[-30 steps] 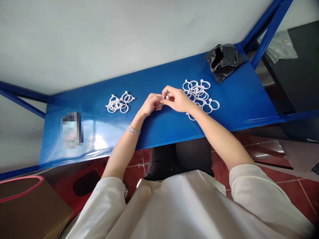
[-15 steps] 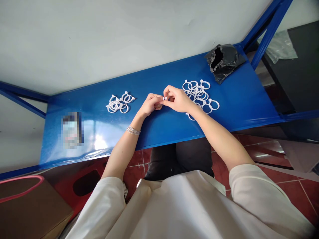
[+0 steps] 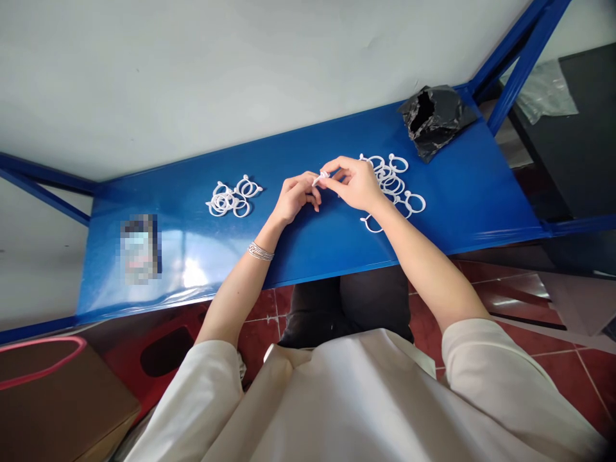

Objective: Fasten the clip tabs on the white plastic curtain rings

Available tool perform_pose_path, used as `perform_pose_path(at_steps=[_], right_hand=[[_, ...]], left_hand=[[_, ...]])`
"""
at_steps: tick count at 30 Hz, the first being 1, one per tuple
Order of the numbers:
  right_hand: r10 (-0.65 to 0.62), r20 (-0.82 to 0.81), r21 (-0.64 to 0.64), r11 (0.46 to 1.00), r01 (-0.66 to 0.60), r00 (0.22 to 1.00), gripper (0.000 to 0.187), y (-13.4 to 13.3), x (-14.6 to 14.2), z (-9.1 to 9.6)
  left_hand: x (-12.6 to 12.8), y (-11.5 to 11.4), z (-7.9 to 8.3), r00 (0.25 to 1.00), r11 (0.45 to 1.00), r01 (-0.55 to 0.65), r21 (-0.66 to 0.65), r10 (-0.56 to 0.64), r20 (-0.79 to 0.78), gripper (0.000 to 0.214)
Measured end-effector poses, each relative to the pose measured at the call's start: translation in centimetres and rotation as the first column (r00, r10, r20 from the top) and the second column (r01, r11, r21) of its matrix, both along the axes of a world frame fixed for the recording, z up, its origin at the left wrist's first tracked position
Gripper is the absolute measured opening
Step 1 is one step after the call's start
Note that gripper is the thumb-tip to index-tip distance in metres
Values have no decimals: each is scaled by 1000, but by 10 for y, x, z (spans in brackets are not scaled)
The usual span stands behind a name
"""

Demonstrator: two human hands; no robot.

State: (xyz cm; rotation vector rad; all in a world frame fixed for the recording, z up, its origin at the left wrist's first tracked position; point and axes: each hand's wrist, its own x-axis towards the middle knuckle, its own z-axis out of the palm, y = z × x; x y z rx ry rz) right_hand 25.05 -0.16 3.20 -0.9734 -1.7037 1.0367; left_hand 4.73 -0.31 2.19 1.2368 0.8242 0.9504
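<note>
My left hand (image 3: 296,196) and my right hand (image 3: 355,182) meet over the middle of the blue shelf (image 3: 312,237). Both pinch one small white plastic ring (image 3: 321,176) between their fingertips, most of it hidden by the fingers. Just behind and to the right of my right hand lies a heap of several white rings (image 3: 395,186). A smaller heap of white rings (image 3: 233,197) lies to the left of my left hand. A silver bracelet sits on my left wrist.
A crumpled black plastic bag (image 3: 433,115) sits at the shelf's far right corner. A blurred phone-like object (image 3: 138,249) lies at the shelf's left. Blue frame struts rise at the right. A cardboard box (image 3: 58,404) stands on the red tiled floor at lower left.
Both hands have risen slightly and shifted away from me, with the right hand's fingers now lifted over the ring; the ring piles have not moved.
</note>
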Motion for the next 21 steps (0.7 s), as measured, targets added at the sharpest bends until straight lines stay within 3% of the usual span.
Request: perform_pose_path(at_steps=[5, 13, 21], right_hand=[[-40, 14, 45, 998, 39, 999, 35, 4, 3, -2], [-23, -6, 29, 999, 23, 1000, 40, 4, 3, -1], [-46, 22, 51, 998, 45, 999, 38, 8, 2, -6]], left_hand=[[-2, 3, -9, 994, 993, -108, 48, 108, 6, 50], [-5, 9, -29, 997, 970, -72, 230, 70, 19, 70], [1, 3, -27, 982, 941, -158, 300, 181, -52, 63]])
